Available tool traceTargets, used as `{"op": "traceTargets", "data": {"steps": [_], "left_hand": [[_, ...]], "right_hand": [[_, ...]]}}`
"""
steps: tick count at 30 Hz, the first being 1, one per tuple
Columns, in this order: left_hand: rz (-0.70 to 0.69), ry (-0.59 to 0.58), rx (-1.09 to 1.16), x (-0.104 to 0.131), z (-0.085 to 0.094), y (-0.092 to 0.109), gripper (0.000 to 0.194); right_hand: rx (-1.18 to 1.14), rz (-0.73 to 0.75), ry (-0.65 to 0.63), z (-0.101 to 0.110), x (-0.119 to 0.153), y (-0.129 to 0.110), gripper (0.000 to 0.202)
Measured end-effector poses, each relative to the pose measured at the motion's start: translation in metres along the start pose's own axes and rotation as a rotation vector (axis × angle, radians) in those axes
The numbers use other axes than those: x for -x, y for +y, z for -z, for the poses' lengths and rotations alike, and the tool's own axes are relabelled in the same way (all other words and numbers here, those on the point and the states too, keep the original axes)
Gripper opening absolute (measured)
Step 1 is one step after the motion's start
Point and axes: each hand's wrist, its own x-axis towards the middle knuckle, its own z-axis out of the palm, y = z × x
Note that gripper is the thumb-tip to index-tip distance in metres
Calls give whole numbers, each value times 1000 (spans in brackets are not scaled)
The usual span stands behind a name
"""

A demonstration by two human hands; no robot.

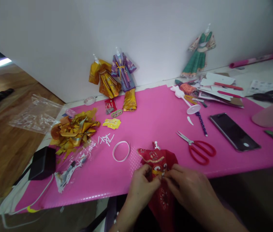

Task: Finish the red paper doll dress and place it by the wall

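A small red doll dress (pixel 163 196) with gold patterns hangs over the table's front edge, the white neck piece of a small form (pixel 156 145) showing at its top. My left hand (pixel 144 187) pinches the dress at the left of its waist, beside a narrow gold band (pixel 157 172). From the right, my right hand (pixel 187 185) pinches the same waist, its fingertips meeting those of the left. Whatever tiny piece lies between the fingertips is hidden. Red-handled scissors (pixel 200 150) lie open to the right of the dress, and a roll of white tape (pixel 121 151) lies to its left.
Gold scraps (pixel 74 129), white strips (pixel 105 139) and a black box (pixel 42 163) lie on the left of the pink table cover (pixel 148 112). A phone (pixel 234 131), a white stand (pixel 184 100) and papers (pixel 219 87) are on the right. Three dressed figures, one a green dress (pixel 198 58), lean against the wall.
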Motion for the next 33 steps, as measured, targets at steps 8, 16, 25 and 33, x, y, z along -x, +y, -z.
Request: {"op": "traceTargets", "data": {"steps": [8, 16, 25, 33], "left_hand": [[2, 62, -205, 0, -2, 5, 9], [3, 64, -242, 1, -5, 6, 12], [4, 60, -238, 2, -4, 4, 11], [13, 44, -184, 1, -4, 4, 11]], "right_hand": [[35, 4, 22, -2, -4, 0, 19], [65, 4, 65, -5, -6, -1, 19], [-12, -34, 51, -7, -7, 0, 16], [-127, -90, -9, -5, -8, 5, 15]]}}
